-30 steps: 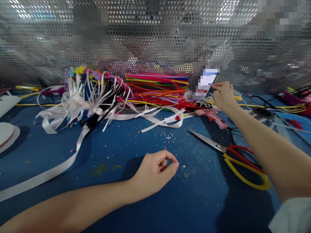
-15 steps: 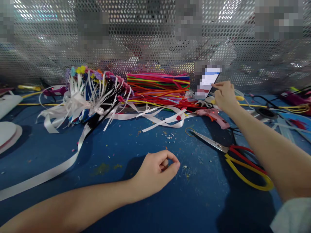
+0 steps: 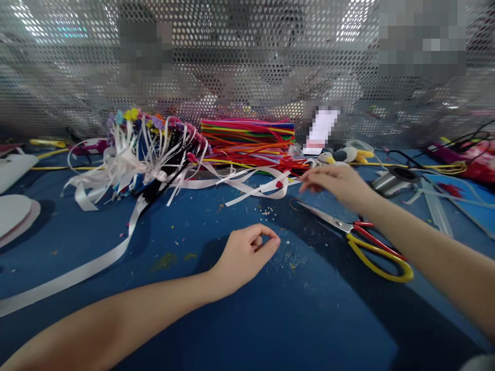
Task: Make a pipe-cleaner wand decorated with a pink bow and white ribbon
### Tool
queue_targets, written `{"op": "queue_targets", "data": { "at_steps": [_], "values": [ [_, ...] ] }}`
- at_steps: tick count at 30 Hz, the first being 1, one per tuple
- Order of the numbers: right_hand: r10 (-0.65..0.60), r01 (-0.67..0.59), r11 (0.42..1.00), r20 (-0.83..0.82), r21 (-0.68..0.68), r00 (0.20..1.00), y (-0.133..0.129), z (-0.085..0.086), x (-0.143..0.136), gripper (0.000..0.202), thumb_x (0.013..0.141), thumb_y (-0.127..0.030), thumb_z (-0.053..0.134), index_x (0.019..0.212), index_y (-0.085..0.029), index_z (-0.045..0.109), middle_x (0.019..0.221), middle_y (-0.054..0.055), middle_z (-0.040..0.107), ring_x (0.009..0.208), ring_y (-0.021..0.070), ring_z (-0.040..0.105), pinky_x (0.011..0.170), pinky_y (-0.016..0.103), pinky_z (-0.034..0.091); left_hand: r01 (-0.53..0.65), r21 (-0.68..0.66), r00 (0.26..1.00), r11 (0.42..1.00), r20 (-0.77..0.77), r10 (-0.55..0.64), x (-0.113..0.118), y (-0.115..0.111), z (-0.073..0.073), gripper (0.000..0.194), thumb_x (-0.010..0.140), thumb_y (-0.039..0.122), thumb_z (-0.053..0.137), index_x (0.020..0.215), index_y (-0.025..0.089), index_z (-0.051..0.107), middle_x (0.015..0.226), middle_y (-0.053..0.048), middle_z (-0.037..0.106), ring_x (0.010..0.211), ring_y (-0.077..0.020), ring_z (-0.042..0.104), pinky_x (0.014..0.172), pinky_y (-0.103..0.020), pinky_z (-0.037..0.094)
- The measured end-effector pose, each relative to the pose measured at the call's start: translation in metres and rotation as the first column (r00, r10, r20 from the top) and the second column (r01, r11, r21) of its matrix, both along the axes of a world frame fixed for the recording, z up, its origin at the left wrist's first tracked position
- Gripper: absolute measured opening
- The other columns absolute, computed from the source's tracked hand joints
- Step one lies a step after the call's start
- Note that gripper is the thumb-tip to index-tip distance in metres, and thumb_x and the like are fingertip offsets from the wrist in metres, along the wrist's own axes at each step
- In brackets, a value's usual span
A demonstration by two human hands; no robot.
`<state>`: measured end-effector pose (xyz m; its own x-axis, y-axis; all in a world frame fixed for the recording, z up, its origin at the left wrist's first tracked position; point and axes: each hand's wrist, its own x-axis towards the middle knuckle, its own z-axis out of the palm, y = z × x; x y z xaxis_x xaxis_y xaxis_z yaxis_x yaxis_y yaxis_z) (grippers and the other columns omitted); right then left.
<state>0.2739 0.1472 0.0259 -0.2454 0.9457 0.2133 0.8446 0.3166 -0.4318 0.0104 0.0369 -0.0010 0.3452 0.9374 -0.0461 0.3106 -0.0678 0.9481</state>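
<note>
My left hand [image 3: 245, 257] rests on the blue table with its fingers curled and thumb and forefinger tips together; whatever they pinch, if anything, is too small to name. Small white beads [image 3: 266, 212] lie just beyond it. My right hand [image 3: 328, 183] hangs above the scissors [image 3: 340, 224], its fingers slightly blurred and partly bent. It covers the spot where the pink glue gun lay. The scissors have red and yellow handles and a thin ring [image 3: 296, 204] at their tip. A lit phone [image 3: 322, 129] leans at the back, beyond my right hand.
Ribboned, flower-topped pieces [image 3: 143, 149] stand at back left, beside coloured pipe cleaners [image 3: 247, 136]. White ribbon [image 3: 88, 270] trails leftward. A ribbon roll [image 3: 17, 216] sits at far left, a spool [image 3: 394, 180] and blue tray [image 3: 464, 196] at right. Perforated metal [image 3: 232, 51] forms the back.
My right hand has left the phone screen and come down and left, over the glue gun's place. The phone's display looks plainer. My left hand keeps its pinched shape.
</note>
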Motion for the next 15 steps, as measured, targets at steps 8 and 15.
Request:
{"op": "queue_targets", "data": {
  "at_steps": [8,15],
  "values": [
    [0.098,-0.203,0.916,-0.299,-0.346,0.949,-0.116,0.004,-0.06,0.014,0.079,-0.045,0.065,0.08,-0.054,0.075,0.069,-0.014,0.073,0.063,0.0199,0.071,0.054,0.04,0.059,-0.027,0.111,1.0,0.993,0.005,0.026,0.001,-0.013,0.001,0.022,0.088,0.035,0.059,0.085,0.016,0.068,0.053,0.009,0.029,0.051,-0.0083,0.028,0.052,-0.024,0.026],
    [0.055,-0.1,0.983,-0.273,-0.155,0.961,-0.14,0.0,-0.074,0.02,0.086,-0.037,0.059,0.089,-0.034,0.078,0.084,-0.004,0.078,0.072,0.0202,0.072,0.064,0.035,0.059,0.01,0.137,0.999,0.991,0.035,-0.015,-0.003,-0.016,-0.004,0.022,0.088,0.035,0.059,0.086,0.015,0.067,0.052,0.009,0.032,0.051,-0.008,0.03,0.053,-0.023,0.027]
  ]
}}
